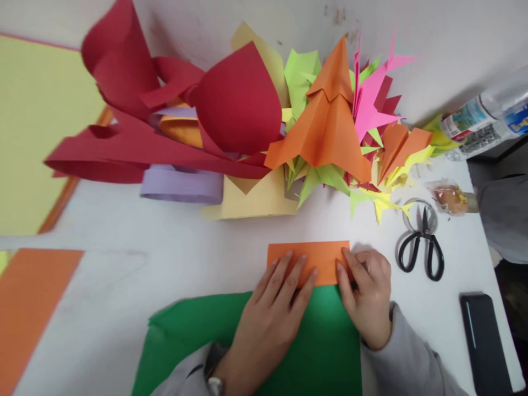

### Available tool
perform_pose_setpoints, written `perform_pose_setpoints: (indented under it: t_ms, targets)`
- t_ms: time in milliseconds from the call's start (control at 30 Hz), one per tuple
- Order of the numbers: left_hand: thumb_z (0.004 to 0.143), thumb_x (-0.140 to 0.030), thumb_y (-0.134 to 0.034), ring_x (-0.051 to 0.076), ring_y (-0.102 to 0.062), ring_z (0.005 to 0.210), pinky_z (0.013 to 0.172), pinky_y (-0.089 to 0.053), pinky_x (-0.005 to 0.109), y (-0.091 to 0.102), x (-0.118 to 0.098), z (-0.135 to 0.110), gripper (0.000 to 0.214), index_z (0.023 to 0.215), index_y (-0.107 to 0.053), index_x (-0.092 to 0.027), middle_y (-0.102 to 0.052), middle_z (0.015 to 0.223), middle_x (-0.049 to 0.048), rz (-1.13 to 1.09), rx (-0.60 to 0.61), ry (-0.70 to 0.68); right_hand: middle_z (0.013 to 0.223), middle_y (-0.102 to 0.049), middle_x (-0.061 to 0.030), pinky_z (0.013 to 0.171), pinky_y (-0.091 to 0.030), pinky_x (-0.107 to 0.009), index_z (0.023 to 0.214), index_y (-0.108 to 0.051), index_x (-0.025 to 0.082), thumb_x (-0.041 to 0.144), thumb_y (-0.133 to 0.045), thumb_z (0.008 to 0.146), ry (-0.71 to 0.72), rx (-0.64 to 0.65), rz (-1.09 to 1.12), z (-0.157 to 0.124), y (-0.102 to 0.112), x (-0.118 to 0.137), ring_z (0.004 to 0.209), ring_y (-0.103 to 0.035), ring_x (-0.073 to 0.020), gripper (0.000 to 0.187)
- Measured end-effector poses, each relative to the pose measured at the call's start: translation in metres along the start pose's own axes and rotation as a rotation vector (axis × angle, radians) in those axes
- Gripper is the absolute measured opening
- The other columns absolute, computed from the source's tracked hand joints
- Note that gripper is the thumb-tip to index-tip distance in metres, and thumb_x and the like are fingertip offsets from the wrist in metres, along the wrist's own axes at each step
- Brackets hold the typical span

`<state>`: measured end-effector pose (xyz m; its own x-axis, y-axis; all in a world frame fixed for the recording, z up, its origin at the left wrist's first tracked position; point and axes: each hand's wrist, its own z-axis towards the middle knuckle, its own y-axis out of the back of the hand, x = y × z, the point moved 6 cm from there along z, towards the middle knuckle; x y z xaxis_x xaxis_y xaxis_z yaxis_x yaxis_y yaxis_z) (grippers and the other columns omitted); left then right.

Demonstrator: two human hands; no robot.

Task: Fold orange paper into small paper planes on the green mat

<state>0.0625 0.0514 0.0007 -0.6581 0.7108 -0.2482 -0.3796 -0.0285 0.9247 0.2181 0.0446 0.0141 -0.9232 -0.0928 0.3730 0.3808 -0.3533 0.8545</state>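
Observation:
A folded orange paper (pixel 330 256) lies across the upper edge of a green sheet (pixel 330 346) on the white table. My left hand (pixel 268 322) rests flat on its left half, fingers spread and pointing away from me. At the paper's right edge, my right hand (pixel 369 291) pinches it between thumb and index finger, with the other fingers curled in. The green sheet runs beneath both wrists, and its upper left corner is slightly creased.
Behind my hands, crimson paper pieces (pixel 239 104), a purple paper loop (pixel 181 184) and an orange paper plane (pixel 330 126) are heaped against the wall. To the right are black-handled scissors (pixel 434 258), a phone (pixel 484 341) and plastic bottles (pixel 470 118). An orange sheet (pixel 33 308) lies left.

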Motion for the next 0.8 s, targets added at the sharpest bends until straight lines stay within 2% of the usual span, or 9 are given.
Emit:
perform_pose_setpoints:
  t_ms: [500,800]
  targets:
    - [0.088,-0.007,-0.034,0.034,-0.040,0.133,0.101,-0.043,0.050,-0.0036,0.0004,0.0000,0.044,0.122,-0.060,-0.014,-0.056,0.132,0.0174,-0.001,-0.007,-0.010,0.079,-0.054,-0.0053,0.072,-0.045,-0.040,0.114,-0.061,0.015,0.016,-0.055,0.087,-0.007,0.008,-0.035,0.0001,-0.0029,-0.0013,0.080,-0.050,-0.0214,0.028]
    - [0.087,-0.006,-0.034,0.033,-0.039,0.133,0.100,-0.044,0.049,-0.0040,0.0004,0.0006,0.045,0.122,-0.061,-0.015,-0.057,0.131,0.0165,0.016,-0.010,-0.010,0.076,-0.052,-0.0037,0.069,-0.043,-0.037,0.115,-0.061,0.017,0.018,-0.054,0.089,-0.010,-0.006,-0.072,-0.0001,-0.0028,-0.0022,0.077,-0.049,-0.0201,0.028]
